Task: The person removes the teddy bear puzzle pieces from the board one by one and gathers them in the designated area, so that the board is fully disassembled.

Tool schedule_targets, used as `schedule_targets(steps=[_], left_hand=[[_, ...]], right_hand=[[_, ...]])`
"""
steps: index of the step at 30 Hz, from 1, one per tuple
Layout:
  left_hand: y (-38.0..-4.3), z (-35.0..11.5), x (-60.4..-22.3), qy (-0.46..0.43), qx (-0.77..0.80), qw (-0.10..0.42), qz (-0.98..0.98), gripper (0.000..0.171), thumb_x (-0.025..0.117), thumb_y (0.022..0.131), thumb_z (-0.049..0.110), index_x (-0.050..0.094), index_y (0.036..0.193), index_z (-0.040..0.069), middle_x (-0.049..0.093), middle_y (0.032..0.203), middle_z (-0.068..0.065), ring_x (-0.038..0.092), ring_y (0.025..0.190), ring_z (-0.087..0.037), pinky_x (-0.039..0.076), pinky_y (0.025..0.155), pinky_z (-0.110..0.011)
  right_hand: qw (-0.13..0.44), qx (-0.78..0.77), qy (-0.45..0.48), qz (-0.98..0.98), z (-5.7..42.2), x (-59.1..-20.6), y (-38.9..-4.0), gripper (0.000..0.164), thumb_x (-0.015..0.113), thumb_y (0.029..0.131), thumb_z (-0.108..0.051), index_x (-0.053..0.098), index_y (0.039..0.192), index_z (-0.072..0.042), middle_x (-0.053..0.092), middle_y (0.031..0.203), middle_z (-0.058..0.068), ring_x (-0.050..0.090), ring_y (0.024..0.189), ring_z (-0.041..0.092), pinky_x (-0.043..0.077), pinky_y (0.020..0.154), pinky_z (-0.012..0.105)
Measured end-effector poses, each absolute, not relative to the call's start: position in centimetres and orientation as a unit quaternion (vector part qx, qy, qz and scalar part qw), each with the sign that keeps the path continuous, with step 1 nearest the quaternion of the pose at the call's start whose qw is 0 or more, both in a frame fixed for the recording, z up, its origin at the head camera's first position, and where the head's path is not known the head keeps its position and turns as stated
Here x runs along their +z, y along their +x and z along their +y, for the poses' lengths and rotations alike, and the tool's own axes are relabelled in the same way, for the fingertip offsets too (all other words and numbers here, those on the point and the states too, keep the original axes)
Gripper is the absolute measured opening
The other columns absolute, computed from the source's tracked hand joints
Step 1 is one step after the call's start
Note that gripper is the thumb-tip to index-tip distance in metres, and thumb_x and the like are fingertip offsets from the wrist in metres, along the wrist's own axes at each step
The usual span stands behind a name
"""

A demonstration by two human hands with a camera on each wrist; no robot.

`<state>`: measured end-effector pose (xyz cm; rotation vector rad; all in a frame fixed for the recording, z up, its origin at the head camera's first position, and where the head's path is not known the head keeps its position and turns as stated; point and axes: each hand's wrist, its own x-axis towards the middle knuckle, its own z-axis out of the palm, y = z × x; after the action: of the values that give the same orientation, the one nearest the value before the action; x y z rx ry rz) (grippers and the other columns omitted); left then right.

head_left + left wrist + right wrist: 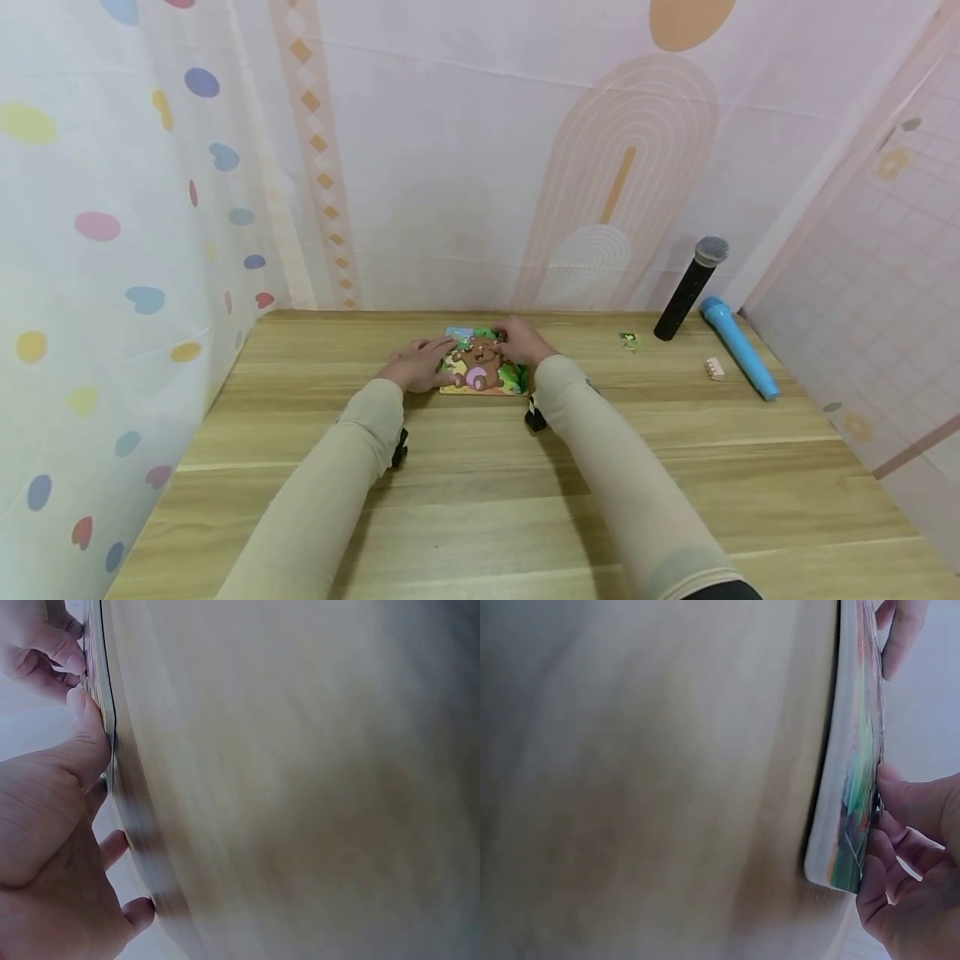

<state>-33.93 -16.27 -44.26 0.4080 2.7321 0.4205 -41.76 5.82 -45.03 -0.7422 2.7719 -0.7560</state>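
A flat bear jigsaw puzzle (480, 364) lies near the table's back edge, a brown bear on a green and yellow scene. My left hand (420, 364) rests over its left edge with fingers spread; in the left wrist view the thumb (88, 724) lies on the board's edge and the other fingertips reach down to the table. At the upper right of the puzzle is my right hand (522, 340), fingers bent. Its thumb and fingers (875, 889) pinch a small dark puzzle piece (878, 804) at the board's surface, mostly hidden by the fingertips.
Right of the puzzle lies a small green piece (628, 341). Farther right are a black microphone (684, 298) with a silver head, a blue microphone (741, 348) and a small pale block (715, 368). A patterned curtain (435, 167) hangs behind the wooden table (465, 517).
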Motion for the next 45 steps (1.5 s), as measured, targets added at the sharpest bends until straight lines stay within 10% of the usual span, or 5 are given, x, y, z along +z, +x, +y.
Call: schedule_targets(steps=[12,45], left_hand=[[-34.3,-16.1,-44.9,0.14,0.139,0.175,0.965,0.078,0.052,0.105,0.046,0.012,0.165,0.018,0.006,0.171,-0.004,0.005,0.154,-0.04,0.014,0.114,-0.072],[-33.6,-16.1,-44.3,0.145,0.137,0.162,0.967,0.075,0.051,0.106,0.043,0.014,0.165,0.015,0.009,0.171,-0.006,0.007,0.154,-0.042,0.015,0.115,-0.071]], right_hand=[[0.09,-0.275,-0.234,0.928,5.6,-45.1,-41.7,0.036,0.066,0.097,0.0,0.062,0.132,0.006,0.061,0.094,0.014,0.054,0.075,0.019,0.046,0.064,0.028],[0.077,-0.278,-0.22,0.932,6.3,-44.6,-41.5,0.036,0.064,0.096,0.003,0.062,0.132,0.008,0.062,0.105,0.016,0.053,0.09,0.023,0.047,0.08,0.036]])
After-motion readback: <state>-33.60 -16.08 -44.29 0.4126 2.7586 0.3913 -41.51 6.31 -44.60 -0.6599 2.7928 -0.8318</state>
